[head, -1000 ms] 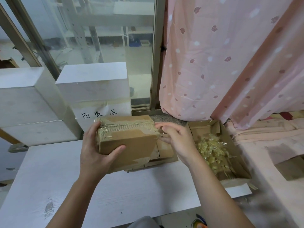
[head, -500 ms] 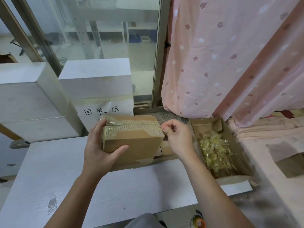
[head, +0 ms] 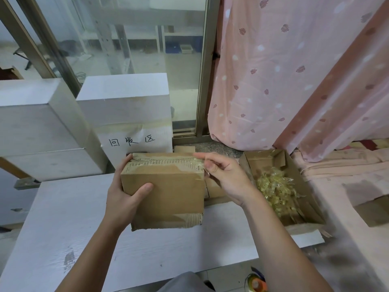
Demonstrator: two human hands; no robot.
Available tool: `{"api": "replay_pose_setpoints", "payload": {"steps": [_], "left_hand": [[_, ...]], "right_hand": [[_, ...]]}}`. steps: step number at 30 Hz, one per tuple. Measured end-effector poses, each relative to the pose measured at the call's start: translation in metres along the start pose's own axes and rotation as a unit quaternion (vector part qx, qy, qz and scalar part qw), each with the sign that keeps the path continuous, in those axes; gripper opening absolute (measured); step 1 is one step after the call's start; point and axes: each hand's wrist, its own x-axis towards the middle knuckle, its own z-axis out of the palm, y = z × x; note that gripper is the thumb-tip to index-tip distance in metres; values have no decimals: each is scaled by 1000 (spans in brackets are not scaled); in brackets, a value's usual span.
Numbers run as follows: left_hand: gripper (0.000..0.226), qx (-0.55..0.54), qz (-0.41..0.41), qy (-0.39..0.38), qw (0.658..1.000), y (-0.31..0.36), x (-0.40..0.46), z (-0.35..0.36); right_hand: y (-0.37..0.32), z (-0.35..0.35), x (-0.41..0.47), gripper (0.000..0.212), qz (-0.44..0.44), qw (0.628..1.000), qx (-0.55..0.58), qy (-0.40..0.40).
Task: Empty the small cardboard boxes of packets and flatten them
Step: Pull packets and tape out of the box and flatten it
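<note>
A small brown cardboard box [head: 168, 192], taped shut along its top edge, is held above the white table [head: 63, 228]. My left hand [head: 124, 197] grips its left side, thumb on the front face. My right hand [head: 225, 178] is at the box's top right corner, fingers pinching the end of the clear tape [head: 200, 160]. To the right an open cardboard box [head: 303, 207] holds a heap of clear yellowish packets [head: 275, 190]. Flat cardboard pieces [head: 214, 190] lie behind the held box, mostly hidden.
A white block with a handwritten paper label [head: 134, 142] and a larger white block [head: 40, 127] stand at the back left. A pink curtain [head: 294, 70] hangs at the right. A glass door [head: 136, 49] is behind. A tape roll [head: 255, 283] lies on the floor.
The box has been tilted so its front face shows more. My right hand has gone from touching the box's right end to pinching the tape at its top right corner.
</note>
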Motion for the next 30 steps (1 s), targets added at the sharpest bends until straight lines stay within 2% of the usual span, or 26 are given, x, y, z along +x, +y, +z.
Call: {"api": "replay_pose_setpoints", "payload": {"steps": [4,8,12,14,16,18,20,24,26,30], "left_hand": [[84,-17,-21,-14,1000,1,2,-4],[88,-24,-31,-41,998,1,1,-4],[87,-39,-61,-55,996,-2,2,0],[89,-44,-71,-59,995,-4,0,5],[86,-30,-76,-39,996,-8,-3,15],[80,-19,-82,6,996,-11,-7,26],[86,6,-62,5,998,-9,-13,36],[105,133,33,-102,985,7,-22,59],[99,152,49,-113,981,10,-21,66],[72,167,75,-77,980,9,-15,68]], "right_hand": [[0,-3,-2,27,-16,998,4,-54],[6,-2,-1,26,-60,996,-69,-3],[7,6,-2,14,-84,995,-29,45],[5,8,-1,15,-107,991,-38,72],[4,7,0,19,-123,984,-75,101],[3,7,1,20,-129,972,-161,114],[7,11,-1,17,-134,954,-242,117],[12,27,-6,11,-163,932,-304,115],[12,33,-8,9,-159,937,-293,102],[7,33,-10,9,-168,944,-270,83]]}}
